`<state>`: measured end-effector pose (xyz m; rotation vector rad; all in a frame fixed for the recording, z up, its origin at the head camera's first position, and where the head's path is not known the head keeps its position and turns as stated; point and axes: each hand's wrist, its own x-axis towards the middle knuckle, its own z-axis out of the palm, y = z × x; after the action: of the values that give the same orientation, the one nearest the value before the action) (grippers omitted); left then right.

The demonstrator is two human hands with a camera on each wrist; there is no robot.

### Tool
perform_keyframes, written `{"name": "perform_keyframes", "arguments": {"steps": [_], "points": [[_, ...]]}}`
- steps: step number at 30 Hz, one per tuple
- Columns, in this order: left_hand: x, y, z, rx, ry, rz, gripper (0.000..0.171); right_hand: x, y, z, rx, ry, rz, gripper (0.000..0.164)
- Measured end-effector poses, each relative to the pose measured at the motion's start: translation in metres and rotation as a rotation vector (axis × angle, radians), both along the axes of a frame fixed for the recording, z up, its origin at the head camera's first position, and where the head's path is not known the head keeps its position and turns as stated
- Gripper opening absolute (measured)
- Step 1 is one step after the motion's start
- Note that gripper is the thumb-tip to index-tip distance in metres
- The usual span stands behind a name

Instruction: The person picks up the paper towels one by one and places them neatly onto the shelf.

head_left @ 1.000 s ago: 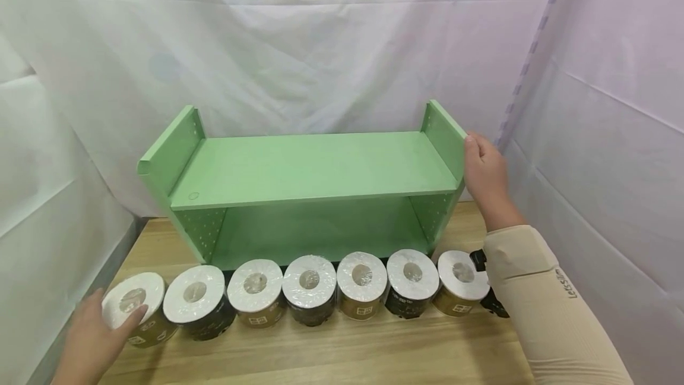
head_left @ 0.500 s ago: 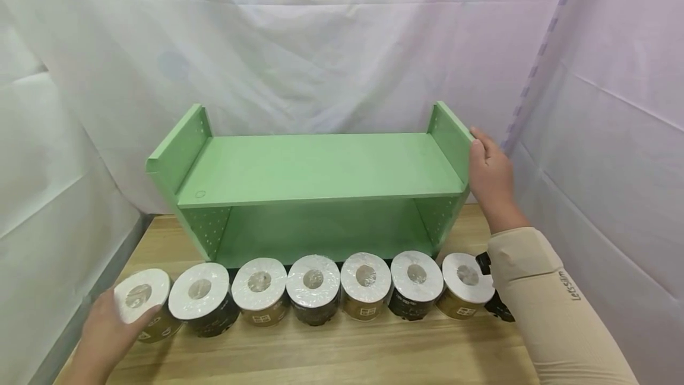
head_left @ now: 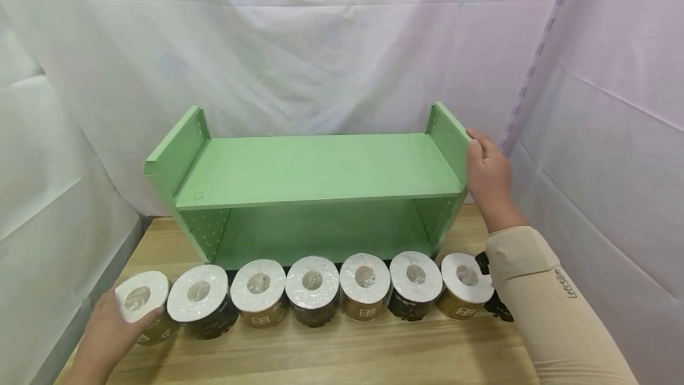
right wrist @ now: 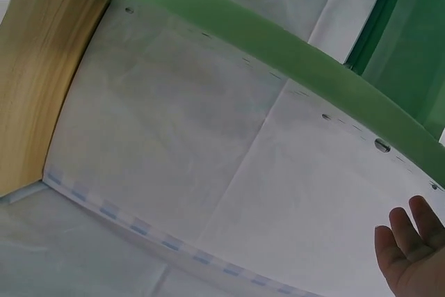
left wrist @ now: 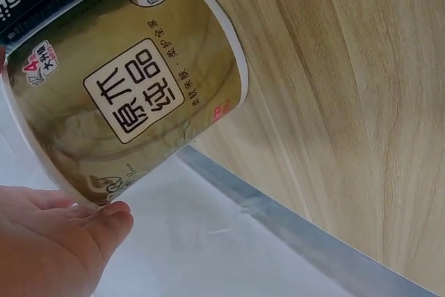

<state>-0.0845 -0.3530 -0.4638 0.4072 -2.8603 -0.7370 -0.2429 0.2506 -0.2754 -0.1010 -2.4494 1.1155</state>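
The left hand is open wide around the gold toilet roll, with its thumb and a finger on two sides of it, holding it at the end of the row. From that hand toward the right one, six more toilet rolls stand on the counter, black and gold by turns. The right hand is at the edge of the green shelf, fingers a bit bent, but I can't tell if it grips.
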Motion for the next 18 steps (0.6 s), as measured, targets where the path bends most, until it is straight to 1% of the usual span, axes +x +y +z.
{"name": "perform_keyframes", "arguments": {"steps": [3, 6, 11, 14, 18], "points": [[-0.0013, -0.0011, 0.0001, 0.003, -0.010, -0.010, 0.105, -0.0005, -0.0003, -0.0008, 0.006, 0.007, 0.008, 0.056], [-0.0032, -0.0018, 0.0006, -0.015, -0.022, -0.020, 0.107, -0.0010, 0.0000, -0.0019, 0.019, 0.012, 0.007, 0.056], [-0.0063, -0.0022, 0.0011, -0.038, -0.048, -0.018, 0.110, -0.0020, 0.0008, -0.0042, 0.009, 0.026, 0.011, 0.056], [-0.0070, -0.0022, 0.0018, -0.023, -0.077, -0.012, 0.112, -0.0036, 0.0017, -0.0064, 0.008, 0.041, -0.001, 0.056], [-0.0076, -0.0022, 0.0030, 0.002, -0.095, -0.007, 0.113, -0.0060, 0.0034, -0.0084, 0.018, 0.050, -0.011, 0.055]]}}
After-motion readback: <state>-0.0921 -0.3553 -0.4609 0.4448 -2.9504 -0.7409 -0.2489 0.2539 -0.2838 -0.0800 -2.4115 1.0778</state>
